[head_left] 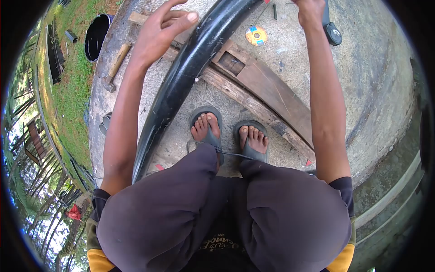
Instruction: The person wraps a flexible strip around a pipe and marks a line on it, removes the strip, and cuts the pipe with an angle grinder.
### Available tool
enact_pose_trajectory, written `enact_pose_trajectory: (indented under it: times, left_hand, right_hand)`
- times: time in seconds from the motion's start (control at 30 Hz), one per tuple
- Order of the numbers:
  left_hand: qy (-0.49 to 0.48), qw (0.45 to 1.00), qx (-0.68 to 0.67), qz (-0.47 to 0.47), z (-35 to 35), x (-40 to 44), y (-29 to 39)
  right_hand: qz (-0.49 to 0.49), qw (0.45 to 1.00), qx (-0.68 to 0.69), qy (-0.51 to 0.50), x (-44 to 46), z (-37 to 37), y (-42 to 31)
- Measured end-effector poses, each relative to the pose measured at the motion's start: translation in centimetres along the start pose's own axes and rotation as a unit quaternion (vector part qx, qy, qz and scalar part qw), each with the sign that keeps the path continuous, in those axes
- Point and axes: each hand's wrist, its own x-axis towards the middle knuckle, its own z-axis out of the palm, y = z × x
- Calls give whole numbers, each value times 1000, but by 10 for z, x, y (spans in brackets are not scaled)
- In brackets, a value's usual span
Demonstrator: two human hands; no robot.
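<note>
A long glossy black pipe (181, 81) runs diagonally from the lower left to the top middle, across wooden pieces on the concrete. Just left of the pipe, my left hand (165, 29) is raised with its fingers apart and nothing in it. At the top edge, right of the pipe, is my right hand (310, 9); its fingers are cut off by the frame, so what it holds is hidden. Beside it is a dark tool (333, 34), partly out of view. A yellow disc (256, 35) lies between the pipe and my right arm.
Wooden boards (272, 84) lie in front of my feet. A hammer (117, 63) rests at the left near a black bucket (97, 38). Grass borders the slab's left edge. A cord stretches between my ankles, and small red scraps lie on the floor.
</note>
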Motion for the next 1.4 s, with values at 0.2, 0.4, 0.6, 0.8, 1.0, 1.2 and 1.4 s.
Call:
enact_pose_trajectory:
  times: [0.2,0.4,0.6,0.8,1.0,1.2,1.4]
  left_hand:
    - [-5,989,110,-103,4,-89,11]
    - [-59,961,121,-240,2,-132,7]
    - [-111,975,-14,-193,4,-135,-50]
    - [-72,975,77,-198,9,-143,-30]
    - [-9,952,205,-225,17,-179,-24]
    - [77,927,295,-220,24,-233,-33]
    - [98,924,301,-214,27,-251,-40]
  right_hand:
    - [-107,981,-71,144,82,-55,-7]
    - [-184,897,-355,190,4,-85,-60]
    - [-76,930,-359,11,-118,-66,-43]
    - [-119,916,-381,-37,-140,-63,-52]
    - [-94,919,-381,-31,-137,-89,-77]
    - [-83,912,-393,-76,-157,-80,-74]
    - [-88,881,-445,-131,-182,-57,-78]
